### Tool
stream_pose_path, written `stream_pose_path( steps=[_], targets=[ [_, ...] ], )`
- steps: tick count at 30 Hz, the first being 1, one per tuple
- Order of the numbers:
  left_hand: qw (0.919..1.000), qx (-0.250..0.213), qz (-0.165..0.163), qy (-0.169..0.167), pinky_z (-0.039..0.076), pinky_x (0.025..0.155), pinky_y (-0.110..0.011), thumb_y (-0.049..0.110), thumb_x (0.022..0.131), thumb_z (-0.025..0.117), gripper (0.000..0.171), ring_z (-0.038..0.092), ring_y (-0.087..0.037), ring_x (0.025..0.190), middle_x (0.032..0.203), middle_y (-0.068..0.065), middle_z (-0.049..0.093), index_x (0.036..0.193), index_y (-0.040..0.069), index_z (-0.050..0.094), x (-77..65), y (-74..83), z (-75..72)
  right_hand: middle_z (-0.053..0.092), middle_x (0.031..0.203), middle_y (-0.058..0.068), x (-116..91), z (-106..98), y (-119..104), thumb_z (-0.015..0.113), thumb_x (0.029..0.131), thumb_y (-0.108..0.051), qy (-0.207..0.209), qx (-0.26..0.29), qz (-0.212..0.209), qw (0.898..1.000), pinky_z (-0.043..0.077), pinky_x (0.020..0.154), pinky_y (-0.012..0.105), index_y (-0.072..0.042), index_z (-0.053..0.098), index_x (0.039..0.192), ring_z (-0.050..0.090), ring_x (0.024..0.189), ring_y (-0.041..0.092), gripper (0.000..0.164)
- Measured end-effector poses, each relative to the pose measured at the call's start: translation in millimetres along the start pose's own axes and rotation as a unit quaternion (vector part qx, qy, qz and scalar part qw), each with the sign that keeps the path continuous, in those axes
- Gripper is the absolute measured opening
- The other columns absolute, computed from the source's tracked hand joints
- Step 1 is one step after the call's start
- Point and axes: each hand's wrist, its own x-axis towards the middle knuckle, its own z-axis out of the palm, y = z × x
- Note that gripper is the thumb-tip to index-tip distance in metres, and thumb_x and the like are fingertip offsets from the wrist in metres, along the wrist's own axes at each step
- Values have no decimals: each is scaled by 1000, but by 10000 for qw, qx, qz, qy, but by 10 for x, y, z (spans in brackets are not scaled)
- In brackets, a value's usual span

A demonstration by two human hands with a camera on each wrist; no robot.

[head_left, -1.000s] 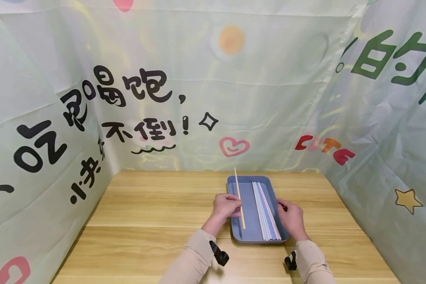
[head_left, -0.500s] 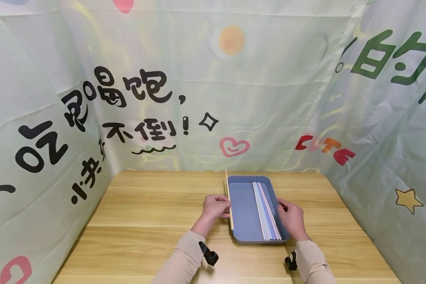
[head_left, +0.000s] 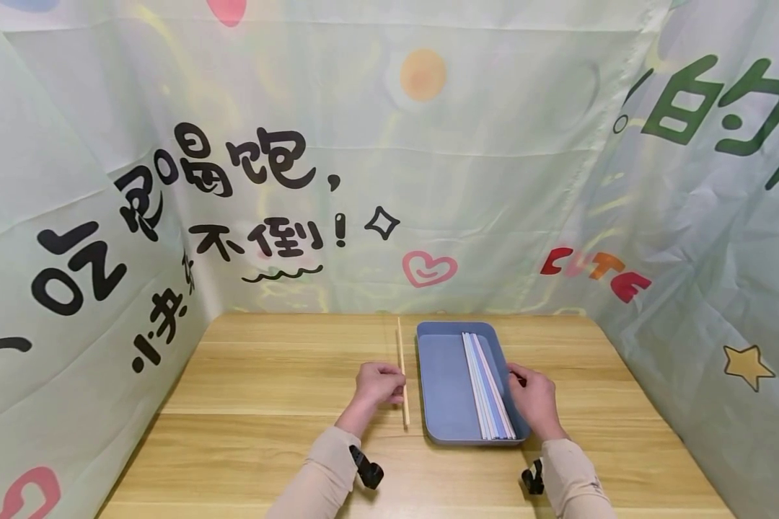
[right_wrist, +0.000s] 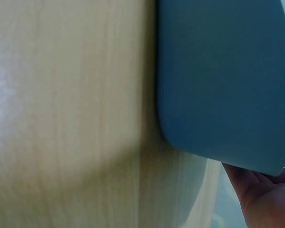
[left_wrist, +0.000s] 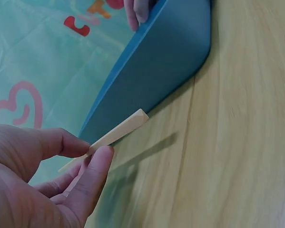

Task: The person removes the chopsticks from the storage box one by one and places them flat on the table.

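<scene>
Between the thumb and fingertips of my left hand is a plain wooden chopstick. It hangs above the table, just left of the blue-grey tray and roughly lengthwise with it. In the left wrist view the chopstick's thick squared end points out past the fingers, and its shadow falls on the wood. My right hand grips the tray's right side wall at the rim. Inside the tray, toward the right, lies a bundle of several thin white, blue and pink sticks.
The tray stands on a wood-grain table. Printed fabric sheets hang along the back and both sides of the table. A black wrist strap sits at the left cuff.
My left hand has moved left, carrying the chopstick from over the tray's left part, past its rim, to above the table. The right hand and the tray have stayed put.
</scene>
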Motion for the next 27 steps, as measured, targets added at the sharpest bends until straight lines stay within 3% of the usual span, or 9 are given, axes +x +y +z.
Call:
stream_pose_path(
  steps=[11,19,27],
  targets=[
    [9992,344,-39,190,65,58,-28,-6,80,71,18,66,-12,61,74,-8,70,97,-6,77,18,-92,-57,73,120,30,-19,1,-18,56,103,-7,18,-25,-8,10000,53,67,23,8,68,133,71,99,36,36],
    [9977,612,140,267,64,55,-28,-9,78,71,13,64,-10,55,70,-9,70,90,-5,77,11,-94,-42,72,122,31,-8,6,-26,55,103,-9,4,3,35,10000,53,68,23,8,67,134,70,100,36,37],
    [9943,1008,95,334,62,51,-27,-8,77,73,12,64,-10,49,65,-8,71,86,-3,78,13,-64,-39,71,124,31,-20,1,-39,55,103,-8,-79,39,171,9998,52,68,22,7,66,135,70,101,34,37]
  ],
)
